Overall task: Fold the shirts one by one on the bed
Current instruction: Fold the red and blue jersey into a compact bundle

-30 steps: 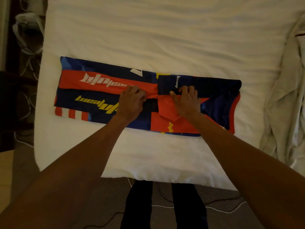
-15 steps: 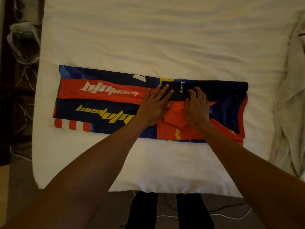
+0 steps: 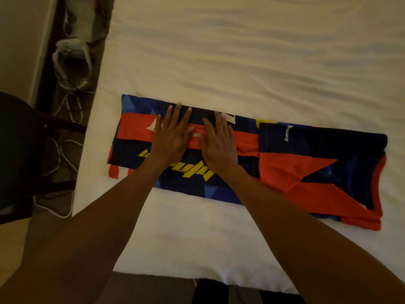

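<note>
- Your left hand (image 3: 169, 137) is lying flat on the shirt (image 3: 306, 163), fingers straight and spread, gripping nothing.
- Your right hand (image 3: 217, 143) is pressing just beside it, fingers straight too, holding nothing.
- The shirt is stretching left to right as a long folded strip across the near part of the bed (image 3: 241, 51).
</note>
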